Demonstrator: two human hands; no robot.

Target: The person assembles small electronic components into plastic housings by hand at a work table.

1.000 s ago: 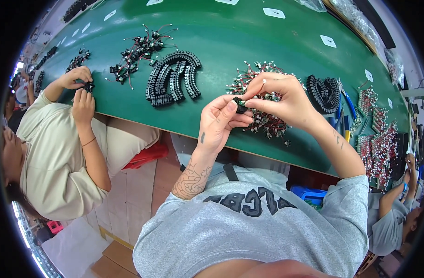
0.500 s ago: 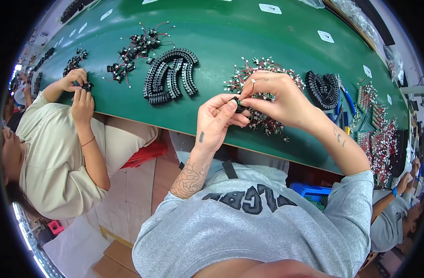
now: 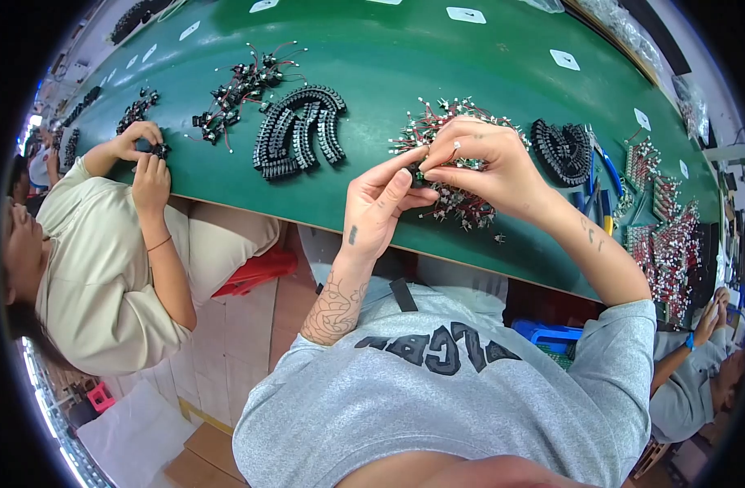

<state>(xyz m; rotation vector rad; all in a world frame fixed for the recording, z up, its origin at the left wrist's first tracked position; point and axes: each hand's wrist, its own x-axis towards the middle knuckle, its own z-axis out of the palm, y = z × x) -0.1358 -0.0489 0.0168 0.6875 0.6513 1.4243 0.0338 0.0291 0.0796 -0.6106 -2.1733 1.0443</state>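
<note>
Above the near edge of the green table, my two hands meet around a small black part [image 3: 417,176], mostly hidden by fingers. My left hand [image 3: 374,207] grips it between thumb and fingers. From the right, my right hand [image 3: 490,163] pinches a small wired piece against it; only a bit of green and a white connector [image 3: 457,145] by the fingers show. Behind and under the hands lies a heap of small boards with red and black wires and white connectors [image 3: 466,210].
Rows of black housings [image 3: 276,145] stand left of my hands, with a pile of wired black parts [image 3: 246,88] behind. More black housings [image 3: 561,153], pliers [image 3: 608,167] and red-and-white boards [image 3: 669,264] are at right. A co-worker's hands [image 3: 150,167] work at left.
My left index finger has straightened along the black part, and my right fingers have closed in nearer to it. The white connector has shifted slightly right and down.
</note>
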